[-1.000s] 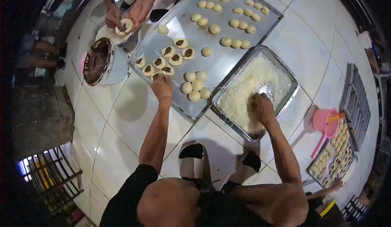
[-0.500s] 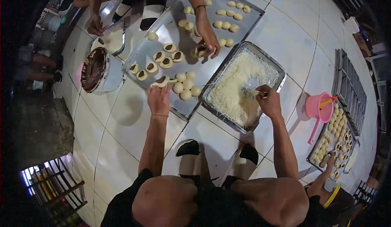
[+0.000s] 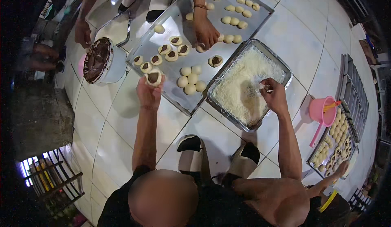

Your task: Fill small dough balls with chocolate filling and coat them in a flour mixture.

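— What did the left hand (image 3: pixel 148 91) have?

— A round dough piece (image 3: pixel 154 78) with dark filling in its middle, cupped in the fingers and lifted just over the near-left edge of the long metal tray (image 3: pixel 163 27).

— And the right hand?

— The right hand (image 3: pixel 275 97) was pinched shut on a tuft of white shreds (image 3: pixel 244 84), inside the smaller pan (image 3: pixel 285 66) that sat against the long tray's right side.

— What lay on the long tray itself?

— Near the held piece, a row of filled dough pieces (image 3: pixel 165 53); beside them, toward the pan, a cluster of plain dough balls (image 3: pixel 190 79). At the tray's far end were more plain balls (image 3: pixel 235 18).

— Anyone else at it?

— Yes. Another person's hand (image 3: pixel 206 34) rested on the tray's middle, fingers down on a dough piece. Left of the tray stood a white bowl of dark paste (image 3: pixel 97 60), and that person's other hand (image 3: pixel 82 32) hung just beyond the bowl.

— Farther off?

— Well to the right of the tray, past the pan, stood a pink scoop (image 3: pixel 321 111), then a second tray of dough pieces (image 3: pixel 332 149).
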Demonstrator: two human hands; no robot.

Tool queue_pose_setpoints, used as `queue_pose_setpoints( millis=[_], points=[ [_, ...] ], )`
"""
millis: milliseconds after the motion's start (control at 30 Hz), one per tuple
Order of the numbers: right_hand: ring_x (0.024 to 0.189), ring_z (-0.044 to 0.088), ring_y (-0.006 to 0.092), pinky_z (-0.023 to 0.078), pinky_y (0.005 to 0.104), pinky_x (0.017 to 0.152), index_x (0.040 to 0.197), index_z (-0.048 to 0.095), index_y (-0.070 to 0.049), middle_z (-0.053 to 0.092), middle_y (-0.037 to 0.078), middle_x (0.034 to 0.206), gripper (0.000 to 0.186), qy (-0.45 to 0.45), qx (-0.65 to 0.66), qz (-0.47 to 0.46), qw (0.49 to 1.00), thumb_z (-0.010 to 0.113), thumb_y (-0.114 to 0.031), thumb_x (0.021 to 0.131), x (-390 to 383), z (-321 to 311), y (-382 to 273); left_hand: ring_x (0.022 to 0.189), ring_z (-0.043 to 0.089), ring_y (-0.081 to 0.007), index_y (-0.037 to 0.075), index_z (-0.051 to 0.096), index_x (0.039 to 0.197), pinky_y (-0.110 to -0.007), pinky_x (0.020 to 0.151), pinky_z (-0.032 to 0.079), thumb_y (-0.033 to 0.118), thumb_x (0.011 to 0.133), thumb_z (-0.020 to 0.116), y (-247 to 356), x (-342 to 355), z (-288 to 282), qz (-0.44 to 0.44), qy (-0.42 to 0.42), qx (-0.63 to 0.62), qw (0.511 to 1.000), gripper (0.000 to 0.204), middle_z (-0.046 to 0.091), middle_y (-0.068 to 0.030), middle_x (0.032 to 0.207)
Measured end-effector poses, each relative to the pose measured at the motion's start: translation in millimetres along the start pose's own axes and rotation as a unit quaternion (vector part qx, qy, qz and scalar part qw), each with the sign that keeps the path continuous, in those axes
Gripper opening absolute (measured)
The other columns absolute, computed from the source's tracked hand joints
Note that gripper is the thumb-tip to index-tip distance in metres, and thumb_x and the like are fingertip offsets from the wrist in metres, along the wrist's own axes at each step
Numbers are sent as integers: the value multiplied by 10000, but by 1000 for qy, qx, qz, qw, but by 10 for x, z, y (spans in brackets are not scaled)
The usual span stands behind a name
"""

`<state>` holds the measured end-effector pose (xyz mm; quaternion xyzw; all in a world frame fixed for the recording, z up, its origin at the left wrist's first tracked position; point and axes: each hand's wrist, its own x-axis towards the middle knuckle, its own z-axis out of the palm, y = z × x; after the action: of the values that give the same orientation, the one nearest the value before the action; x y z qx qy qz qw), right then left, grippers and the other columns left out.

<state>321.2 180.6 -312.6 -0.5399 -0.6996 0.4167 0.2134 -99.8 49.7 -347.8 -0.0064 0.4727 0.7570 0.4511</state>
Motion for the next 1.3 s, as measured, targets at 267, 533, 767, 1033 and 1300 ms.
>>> queue_pose_setpoints(
  millis=[267,533,767,1033,1300],
  points=[
    [654,519,145,462,262,637,972,653,18,631,63,783,217,-5,25,4,1000,624,42,757,32,122,-12,1004,623,-294,-19,593,1133,-410,872,532,152,958,452,35,147,-523,-19,21,0,1000,283,648,-152,1125],
    [665,534,145,472,265,635,986,654,17,640,82,810,220,10,22,23,999,619,42,770,32,159,164,984,630,-284,5,626,1130,-388,905,520,135,927,510,-286,-166,-880,-43,57,-144,987,267,646,-170,1182],
    [665,599,160,507,283,614,1008,662,37,648,95,802,229,-76,66,107,989,607,30,786,105,112,118,1119,591,-291,-34,565,1167,-423,1034,452,244,994,505,-579,-451,412,-98,-200,-144,964,332,620,-181,1213],
    [769,619,242,512,322,681,1032,682,37,695,145,878,259,-33,-15,-95,995,621,17,781,154,442,-597,1025,623,-193,20,554,1260,-296,905,523,216,1003,530,-1308,-662,1299,-220,-195,25,956,324,627,-106,1194],
    [808,589,250,491,332,677,972,686,8,669,112,864,213,36,40,-108,993,666,32,761,16,627,-670,990,635,-165,4,510,1317,-253,842,521,61,974,507,-1399,-743,1329,-114,-280,175,937,348,619,-103,1223]
  ],
)
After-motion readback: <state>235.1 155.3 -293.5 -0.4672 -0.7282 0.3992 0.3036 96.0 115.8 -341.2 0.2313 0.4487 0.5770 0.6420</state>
